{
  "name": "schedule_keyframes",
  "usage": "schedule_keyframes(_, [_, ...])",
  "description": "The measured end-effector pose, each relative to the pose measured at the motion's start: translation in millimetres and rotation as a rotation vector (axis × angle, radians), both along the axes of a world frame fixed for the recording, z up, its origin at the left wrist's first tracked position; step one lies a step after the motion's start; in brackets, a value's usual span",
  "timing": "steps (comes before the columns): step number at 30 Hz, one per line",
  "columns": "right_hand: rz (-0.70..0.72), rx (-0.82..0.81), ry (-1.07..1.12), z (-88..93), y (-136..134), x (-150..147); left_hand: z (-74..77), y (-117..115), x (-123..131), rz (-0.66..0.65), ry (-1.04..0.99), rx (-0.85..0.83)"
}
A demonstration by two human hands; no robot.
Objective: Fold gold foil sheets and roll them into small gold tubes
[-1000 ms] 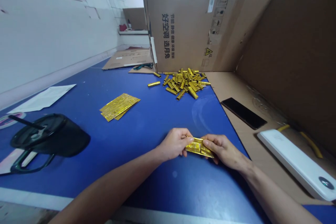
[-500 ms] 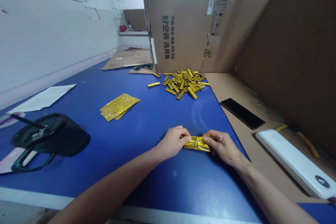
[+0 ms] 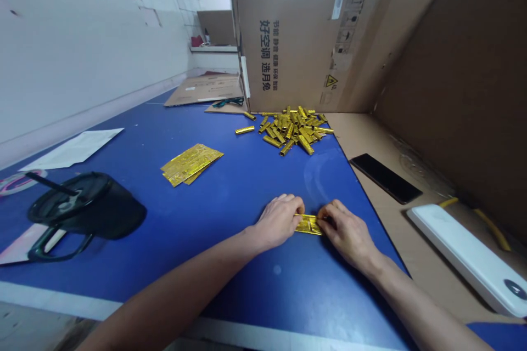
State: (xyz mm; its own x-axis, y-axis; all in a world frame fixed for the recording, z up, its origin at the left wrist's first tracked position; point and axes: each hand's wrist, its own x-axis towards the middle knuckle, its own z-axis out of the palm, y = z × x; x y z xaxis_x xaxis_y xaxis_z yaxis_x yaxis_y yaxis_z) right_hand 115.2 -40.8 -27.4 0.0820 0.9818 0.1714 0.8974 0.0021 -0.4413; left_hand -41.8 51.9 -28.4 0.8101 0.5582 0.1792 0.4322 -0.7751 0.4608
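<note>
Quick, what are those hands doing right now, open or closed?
Left hand: closed, holding the gold foil strip.
Right hand: closed on its other end.

Head-worn view faces forward and down over the table.

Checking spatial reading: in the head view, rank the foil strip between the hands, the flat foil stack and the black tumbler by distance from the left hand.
1. Gold foil strip: touching the left hand, to its right.
2. Flat gold foil stack: ahead-left, on the blue table.
3. Black tumbler: farther left.
</note>
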Motion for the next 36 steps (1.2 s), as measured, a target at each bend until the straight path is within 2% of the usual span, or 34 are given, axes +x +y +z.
schedule_keyframes(5, [0.169,-0.021,-0.006,8.7,-6.7,0.0,1.2,-2.1,-0.8,0.005,0.008,0.051])
schedule_keyframes(9, [0.266,-0.07,-0.03,12.0,-8.1,1.0,1.5,-2.3,-0.3,-0.046,0.043,0.091])
schedule_keyframes(15, [0.268,-0.072,-0.077,10.6,-5.9,0.0,4.4,-1.8,-0.6,-0.139,0.105,0.121])
schedule_keyframes(19, [0.26,-0.05,-0.076,10.6,-4.5,-0.5,9.2,-1.7,-2.9,-0.172,0.116,0.079])
schedule_keyframes(24, [0.243,-0.051,-0.024,8.1,-0.9,3.3,9.9,1.6,-4.5,-0.18,0.104,0.001])
schedule_keyframes(36, [0.159,-0.066,0.083,4.3,8.1,5.0,1.6,3.0,-1.4,-0.13,0.049,0.032])
